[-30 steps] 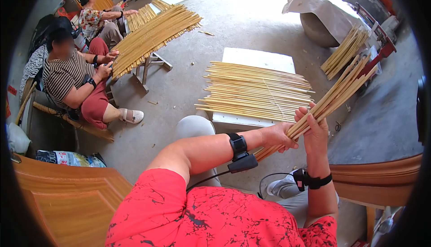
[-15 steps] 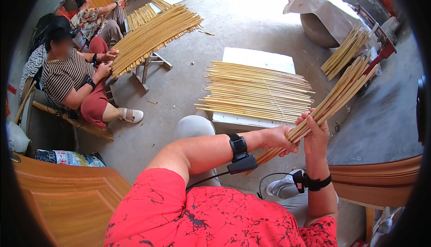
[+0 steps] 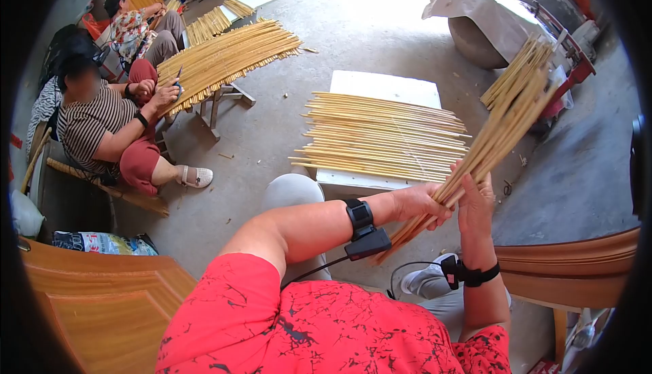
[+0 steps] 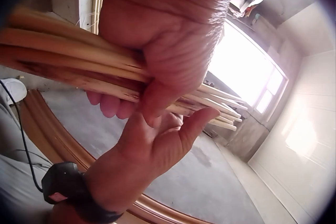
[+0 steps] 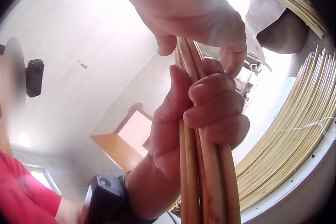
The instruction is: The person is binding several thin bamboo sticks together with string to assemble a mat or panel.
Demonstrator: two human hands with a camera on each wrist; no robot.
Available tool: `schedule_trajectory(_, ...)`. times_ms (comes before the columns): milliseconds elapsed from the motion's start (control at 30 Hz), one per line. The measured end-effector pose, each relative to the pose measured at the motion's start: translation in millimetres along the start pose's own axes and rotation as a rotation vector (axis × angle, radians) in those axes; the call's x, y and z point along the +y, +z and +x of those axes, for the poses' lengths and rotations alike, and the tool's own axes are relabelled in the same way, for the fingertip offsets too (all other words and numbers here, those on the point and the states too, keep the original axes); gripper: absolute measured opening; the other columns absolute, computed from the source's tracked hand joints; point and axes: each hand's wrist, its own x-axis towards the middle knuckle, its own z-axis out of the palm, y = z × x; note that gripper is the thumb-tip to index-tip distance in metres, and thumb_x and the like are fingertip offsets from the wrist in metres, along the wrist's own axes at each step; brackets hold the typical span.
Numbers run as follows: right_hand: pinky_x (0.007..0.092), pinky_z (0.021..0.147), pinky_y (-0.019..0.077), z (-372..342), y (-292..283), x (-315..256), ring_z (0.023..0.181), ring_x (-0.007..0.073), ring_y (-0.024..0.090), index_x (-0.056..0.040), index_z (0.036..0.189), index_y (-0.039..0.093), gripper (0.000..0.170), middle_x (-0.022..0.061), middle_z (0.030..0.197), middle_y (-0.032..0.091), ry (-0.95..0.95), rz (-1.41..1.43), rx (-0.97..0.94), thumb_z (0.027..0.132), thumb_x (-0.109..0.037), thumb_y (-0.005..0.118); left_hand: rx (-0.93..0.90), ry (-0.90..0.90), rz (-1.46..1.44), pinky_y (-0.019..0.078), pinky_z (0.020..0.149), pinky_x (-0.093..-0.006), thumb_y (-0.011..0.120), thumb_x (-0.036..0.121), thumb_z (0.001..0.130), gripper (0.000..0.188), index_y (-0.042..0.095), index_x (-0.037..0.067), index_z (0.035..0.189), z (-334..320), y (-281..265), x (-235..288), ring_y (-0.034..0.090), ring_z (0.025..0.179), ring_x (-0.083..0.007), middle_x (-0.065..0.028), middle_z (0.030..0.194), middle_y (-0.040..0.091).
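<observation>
A bundle of long, thin, pale wooden sticks (image 3: pixel 506 126) slants up to the right in the head view, its far end blurred. My left hand (image 3: pixel 421 202) grips it near the lower part, fingers curled round it, as the right wrist view shows of the left hand (image 5: pixel 215 106). Just above, my right hand (image 3: pixel 477 201) holds the same bundle between thumb and fingers. In the left wrist view the right thumb (image 4: pixel 202 123) sticks out beside the sticks. Beyond the hands, a row of similar sticks (image 3: pixel 380 136), crossed by white string (image 5: pixel 310 125), lies on a white board (image 3: pixel 387 85).
Another stick bundle (image 3: pixel 519 72) leans at the right beside a covered round vessel (image 3: pixel 475 41). At left, a seated person (image 3: pixel 102 122) with scissors (image 3: pixel 178 87) works at a long stick mat (image 3: pixel 231 58); a second person (image 3: pixel 136 31) sits behind. A wooden door (image 3: pixel 109 306) stands near left.
The bundle's far end has swung slightly left and is blurred now; both hands keep hold of it. The seated person in stripes has brought scissors up over the mat. The head view has shifted slightly.
</observation>
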Motion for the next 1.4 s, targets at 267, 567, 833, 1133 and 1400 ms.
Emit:
schedule_trajectory(267, 0.0229, 0.083, 0.0407, -15, 1, 15, 0.098, 0.0103, 0.05, -0.0012, 0.129, 0.032, 0.054, 0.0024, 0.108, 0.05, 0.215, -0.215, -0.279, 0.081, -0.009, 0.057, 0.266, 0.276, -0.186, 0.0491, 0.054, -0.0244, 0.061, 0.01, 0.08, 0.013, 0.054, 0.003, 0.089, 8, -13, 15, 0.057, 0.06, -0.0127, -0.0058, 0.073, 0.057)
schedule_trajectory(567, 0.0261, 0.078, 0.0441, -50, 28, -49, 0.087, 0.016, 0.053, 0.0, 0.117, 0.041, 0.045, 0.0119, 0.106, 0.049, -0.543, -0.539, -0.034, 0.076, 0.004, 0.058, 0.479, 0.337, -0.241, 0.0471, 0.048, -0.025, 0.058, 0.011, 0.083, 0.012, 0.049, 0.005, 0.088, 7, -16, 25, 0.054, 0.053, -0.0124, -0.0033, 0.064, 0.053)
schedule_trajectory(833, 0.0256, 0.042, 0.0314, -136, 81, -131, 0.047, 0.0153, 0.042, -0.0075, 0.071, 0.048, 0.009, 0.0049, 0.06, 0.048, -1.268, 0.095, -0.552, 0.074, -0.006, 0.057, 0.476, 0.295, -0.205, 0.0483, 0.053, -0.0262, 0.058, 0.012, 0.083, 0.012, 0.05, 0.005, 0.089, 3, -16, 27, 0.055, 0.056, -0.0133, -0.0035, 0.066, 0.055)
schedule_trajectory(1133, 0.0263, 0.047, 0.0328, -128, 71, -140, 0.05, 0.0175, 0.048, -0.0059, 0.079, 0.05, 0.009, 0.009, 0.068, 0.054, -1.019, 0.049, -0.796, 0.082, -0.013, 0.046, 0.448, 0.301, -0.176, 0.0482, 0.05, -0.0257, 0.058, 0.011, 0.084, 0.011, 0.053, 0.003, 0.089, 3, -23, 25, 0.056, 0.055, -0.0134, -0.0044, 0.066, 0.056)
schedule_trajectory(1400, 0.0257, 0.046, 0.0294, -125, 68, -143, 0.046, 0.017, 0.047, -0.0081, 0.075, 0.048, 0.015, 0.0085, 0.061, 0.052, -1.095, 0.112, -0.797, 0.085, -0.019, 0.043, 0.447, 0.282, -0.149, 0.0486, 0.05, -0.0243, 0.059, 0.012, 0.082, 0.012, 0.053, 0.004, 0.089, 0, -21, 28, 0.057, 0.055, -0.0126, -0.0039, 0.067, 0.056)
